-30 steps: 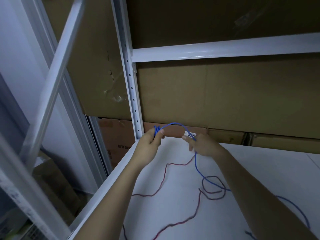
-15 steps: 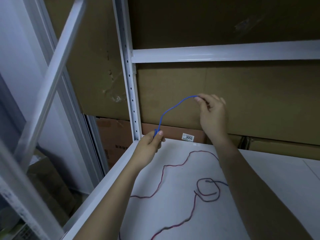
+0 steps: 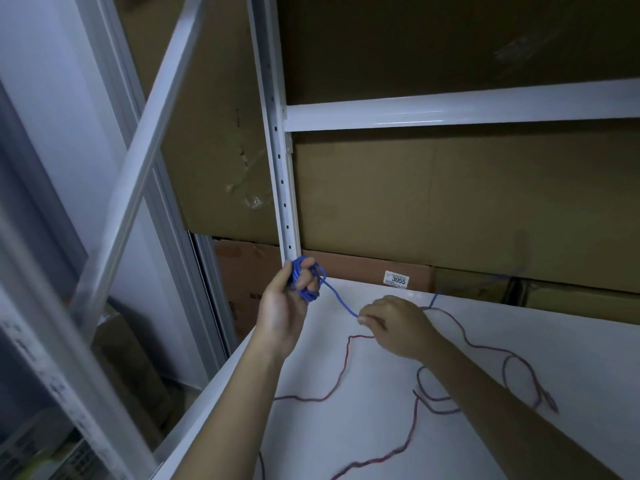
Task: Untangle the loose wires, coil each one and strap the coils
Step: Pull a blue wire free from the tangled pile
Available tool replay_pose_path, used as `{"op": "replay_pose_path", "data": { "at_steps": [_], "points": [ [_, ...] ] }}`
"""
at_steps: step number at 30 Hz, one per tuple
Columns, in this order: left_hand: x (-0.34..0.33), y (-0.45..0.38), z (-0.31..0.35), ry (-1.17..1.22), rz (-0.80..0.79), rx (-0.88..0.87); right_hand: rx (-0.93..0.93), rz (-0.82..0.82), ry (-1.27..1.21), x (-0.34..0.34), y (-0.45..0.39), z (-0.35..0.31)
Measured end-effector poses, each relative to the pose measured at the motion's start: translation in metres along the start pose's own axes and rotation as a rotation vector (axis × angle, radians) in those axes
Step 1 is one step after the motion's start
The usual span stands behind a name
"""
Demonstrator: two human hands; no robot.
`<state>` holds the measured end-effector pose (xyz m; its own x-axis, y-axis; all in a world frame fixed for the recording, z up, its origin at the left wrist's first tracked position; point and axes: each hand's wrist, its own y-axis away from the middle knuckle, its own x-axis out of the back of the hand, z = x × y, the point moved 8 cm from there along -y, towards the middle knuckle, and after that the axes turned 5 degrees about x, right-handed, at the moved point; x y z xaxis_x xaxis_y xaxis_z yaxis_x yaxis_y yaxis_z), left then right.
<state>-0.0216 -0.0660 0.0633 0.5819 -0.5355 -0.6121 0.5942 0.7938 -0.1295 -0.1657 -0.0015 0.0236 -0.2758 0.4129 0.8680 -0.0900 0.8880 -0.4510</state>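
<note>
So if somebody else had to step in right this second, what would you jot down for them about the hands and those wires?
Left hand: holds the blue wire, several loops wound round its fingers.
Right hand: pinches the same blue wire a little further along, its tail trailing behind toward the back of the white shelf.
Red wire: loose on the shelf, snaking with one loop, untouched.
Done: blue coil partly wound.
Left: finish winding and strap the blue coil, then straighten, coil and strap the red one. No strap is visible.
</note>
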Motion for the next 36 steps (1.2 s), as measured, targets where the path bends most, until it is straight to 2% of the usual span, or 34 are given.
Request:
{"op": "replay_pose_path", "data": {
  "at_steps": [2, 4, 6, 8, 11, 18, 20, 22, 26, 30, 33, 36],
  "points": [
    [0.011, -0.002, -0.002, 0.050, 0.062, -0.001, 0.086, -0.017, 0.019, 0.007, 0.008, -0.019],
    [0.012, -0.005, -0.003, -0.023, 0.097, -0.031, 0.150, 0.018, 0.026, 0.020, 0.012, -0.035],
    [0.004, -0.007, -0.003, -0.260, 0.122, -0.074, 0.196, 0.071, 0.006, 0.033, 0.014, -0.049],
    [-0.006, -0.007, -0.003, -0.639, 0.133, -0.115, 0.226, 0.116, -0.039, 0.041, 0.013, -0.059],
    [-0.024, -0.005, -0.010, -1.037, 0.028, -0.159, 0.242, 0.187, -0.059, 0.058, 0.007, -0.059],
    [-0.036, 0.001, -0.017, -1.296, -0.147, -0.077, 0.288, 0.390, -0.018, 0.085, 0.005, -0.059],
    [-0.037, 0.005, -0.020, -1.305, -0.184, -0.043, 0.234, 0.448, -0.048, 0.089, 0.004, -0.055],
    [-0.036, 0.009, -0.022, -1.200, -0.205, 0.000, 0.154, 0.480, -0.143, 0.094, 0.000, -0.044],
    [-0.035, 0.017, -0.017, -0.996, -0.265, 0.008, 0.015, 0.374, -0.506, 0.075, -0.008, -0.025],
    [-0.026, 0.023, -0.011, -0.838, -0.266, 0.066, -0.103, 0.338, -0.736, 0.058, -0.009, -0.009],
    [-0.030, 0.028, -0.018, -0.871, -0.308, 0.113, -0.144, 0.327, -0.797, 0.046, -0.013, -0.009],
    [-0.033, 0.025, -0.016, -0.818, -0.248, 0.088, -0.131, 0.290, -0.798, 0.031, -0.017, -0.015]
  ]
}}
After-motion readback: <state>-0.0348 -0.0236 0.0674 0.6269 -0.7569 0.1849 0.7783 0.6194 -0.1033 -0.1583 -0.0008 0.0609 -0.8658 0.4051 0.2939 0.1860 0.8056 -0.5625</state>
